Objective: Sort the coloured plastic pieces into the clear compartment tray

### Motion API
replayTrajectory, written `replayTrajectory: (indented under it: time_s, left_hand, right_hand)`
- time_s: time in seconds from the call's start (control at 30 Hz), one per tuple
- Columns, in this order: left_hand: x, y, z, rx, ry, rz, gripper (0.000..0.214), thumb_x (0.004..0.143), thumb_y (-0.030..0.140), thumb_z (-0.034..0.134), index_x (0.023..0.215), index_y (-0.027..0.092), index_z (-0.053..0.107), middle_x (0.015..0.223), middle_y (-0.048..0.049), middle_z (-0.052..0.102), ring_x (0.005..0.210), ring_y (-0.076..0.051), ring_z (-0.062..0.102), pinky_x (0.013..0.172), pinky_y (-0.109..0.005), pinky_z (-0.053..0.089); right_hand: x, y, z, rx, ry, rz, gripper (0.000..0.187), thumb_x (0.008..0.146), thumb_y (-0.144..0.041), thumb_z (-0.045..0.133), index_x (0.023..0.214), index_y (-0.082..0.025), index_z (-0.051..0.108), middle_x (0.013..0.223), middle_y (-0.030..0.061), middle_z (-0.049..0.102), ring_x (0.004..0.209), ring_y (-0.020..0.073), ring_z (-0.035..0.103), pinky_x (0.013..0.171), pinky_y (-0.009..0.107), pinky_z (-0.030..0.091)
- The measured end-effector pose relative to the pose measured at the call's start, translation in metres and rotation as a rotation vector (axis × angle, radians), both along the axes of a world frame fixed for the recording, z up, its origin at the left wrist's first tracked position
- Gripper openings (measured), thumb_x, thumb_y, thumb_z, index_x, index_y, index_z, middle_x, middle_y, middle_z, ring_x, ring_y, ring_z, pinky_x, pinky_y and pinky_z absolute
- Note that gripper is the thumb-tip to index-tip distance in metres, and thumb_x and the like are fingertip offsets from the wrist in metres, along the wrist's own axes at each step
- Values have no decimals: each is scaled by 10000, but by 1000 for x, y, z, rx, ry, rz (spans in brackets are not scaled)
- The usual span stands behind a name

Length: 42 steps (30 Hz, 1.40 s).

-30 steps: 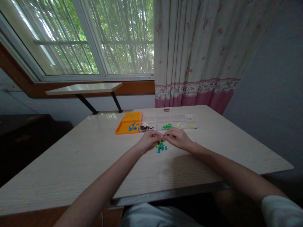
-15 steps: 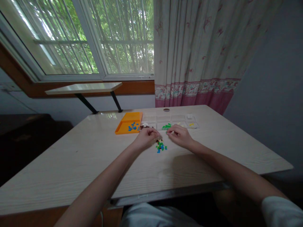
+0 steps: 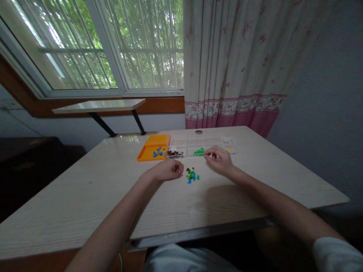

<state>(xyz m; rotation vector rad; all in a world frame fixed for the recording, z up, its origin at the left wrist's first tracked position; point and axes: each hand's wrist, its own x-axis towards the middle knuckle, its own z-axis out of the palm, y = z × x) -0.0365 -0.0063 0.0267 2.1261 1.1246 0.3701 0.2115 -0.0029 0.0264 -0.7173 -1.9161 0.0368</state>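
Pale wood-grain table [image 3: 85, 200]; white-framed glass window [image 3: 150, 45] at eleven, cream floral curtain [image 3: 218, 68] at one. Your left grip [image 3: 167, 170], right grip [image 3: 220, 159]: curled; cannot tell opening or contents.

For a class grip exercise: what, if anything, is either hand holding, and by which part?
Cannot tell: nothing held shows clearly in the left hand or right hand.

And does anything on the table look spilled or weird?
Nothing stands out. Blue pieces lie in the orange tray, brown pieces and green pieces in the clear tray. The multicoloured cluster sits beside the left hand; it's too small to check for damage.
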Motion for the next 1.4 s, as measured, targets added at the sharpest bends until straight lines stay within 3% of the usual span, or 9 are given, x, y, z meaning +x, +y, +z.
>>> replayTrajectory:
  time_s: [0.37,0.73,0.93,1.17,1.4]
  left_hand:
    - [5,-2,1,5,-21,-25,110,608,213,546,640,154,633,546,17,526,516,-93,428,476,-178,290]
    - [1,-2,4,157,124,-23,118,649,254,541,650,167,620,563,11,550,514,-104,449,466,-194,271]
    - [0,-3,10,219,219,9,129,661,279,541,661,164,599,582,10,563,519,-104,467,463,-189,275]
    - [-1,-1,12,203,281,-64,168,661,213,475,685,139,623,605,-2,581,544,-99,480,501,-181,308]
    - [-3,-3,17,187,294,-14,205,633,212,491,763,144,634,627,7,581,557,-101,489,498,-176,310]
  right_hand:
    - [2,0,1,24,36,-30,71,789,-264,536,787,-207,579,653,-1,567,515,91,454,508,229,399]
    - [2,-1,0,29,37,-48,76,788,-266,542,777,-207,589,656,-4,572,508,88,450,518,226,394]
    - [6,18,-5,-64,-47,-151,107,792,-269,531,797,-186,599,699,9,587,536,96,463,551,221,383]
    - [7,49,-19,-178,-177,-315,129,776,-235,532,840,-196,637,735,15,607,702,140,552,653,237,398]
    - [9,35,-21,-203,-253,-251,141,793,-221,509,860,-193,629,741,14,609,696,132,549,648,228,391]
